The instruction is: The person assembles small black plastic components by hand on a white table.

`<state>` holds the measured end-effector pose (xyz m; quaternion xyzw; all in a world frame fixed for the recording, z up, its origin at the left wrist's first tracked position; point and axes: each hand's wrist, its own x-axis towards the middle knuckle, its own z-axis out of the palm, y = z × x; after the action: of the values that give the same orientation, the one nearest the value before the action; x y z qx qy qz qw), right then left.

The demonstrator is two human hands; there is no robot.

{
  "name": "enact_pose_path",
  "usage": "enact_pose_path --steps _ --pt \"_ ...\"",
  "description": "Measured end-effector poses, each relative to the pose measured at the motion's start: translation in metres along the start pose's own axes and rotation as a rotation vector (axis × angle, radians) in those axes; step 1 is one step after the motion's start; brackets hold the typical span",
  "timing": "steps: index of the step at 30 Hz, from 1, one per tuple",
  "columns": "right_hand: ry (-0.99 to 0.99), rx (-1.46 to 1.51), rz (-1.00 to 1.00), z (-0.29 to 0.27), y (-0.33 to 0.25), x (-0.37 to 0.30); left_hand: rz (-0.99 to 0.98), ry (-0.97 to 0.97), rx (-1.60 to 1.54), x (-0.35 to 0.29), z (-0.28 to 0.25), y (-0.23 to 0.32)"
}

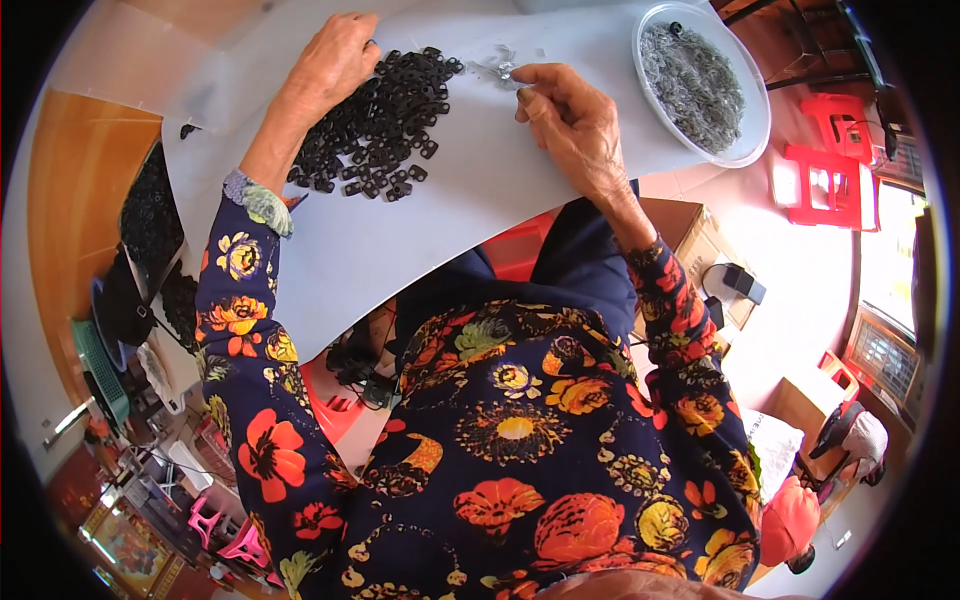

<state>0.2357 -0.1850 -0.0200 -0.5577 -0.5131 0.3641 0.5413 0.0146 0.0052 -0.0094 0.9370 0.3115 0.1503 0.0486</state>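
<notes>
Left hand (335, 62) and right hand (578, 125) are curling, grasp indiscernible, with small flat black plastic pieces (397, 102) between, probably light, stiff, best edge-pinched.

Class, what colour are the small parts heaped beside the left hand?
Black; the small parts show best in the head view.

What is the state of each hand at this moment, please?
Left hand: curled beside the black pieces; cannot tell if holding anything.
Right hand: partly open, by the clear pieces.
</notes>
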Motion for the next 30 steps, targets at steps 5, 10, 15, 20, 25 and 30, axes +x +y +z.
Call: enact_pose_path --steps 5,10,15,20,25,30 --pt "-0.001 -0.012 0.004 -0.002 0.002 0.002 -0.352 -0.109 -0.425 -0.003 -0.015 0.021" --pt "0.017 0.020 0.009 -0.003 0.006 0.001 -0.373 -0.031 -1.205 -0.024 -0.004 0.076" --pt "0.007 0.031 -0.017 0.001 0.003 0.003 -0.451 0.002 -1.384 -0.030 0.008 0.118" --pt "-0.033 0.005 -0.019 -0.002 0.004 0.002 -0.454 0.024 -1.432 -0.030 0.018 0.134" --pt "-0.043 -0.032 0.006 -0.002 0.001 0.001 -0.412 0.087 -1.345 -0.033 0.020 0.144" --pt "-0.054 -0.065 -0.032 -0.002 -0.001 0.001 -0.397 0.171 -1.226 -0.034 0.021 0.146"
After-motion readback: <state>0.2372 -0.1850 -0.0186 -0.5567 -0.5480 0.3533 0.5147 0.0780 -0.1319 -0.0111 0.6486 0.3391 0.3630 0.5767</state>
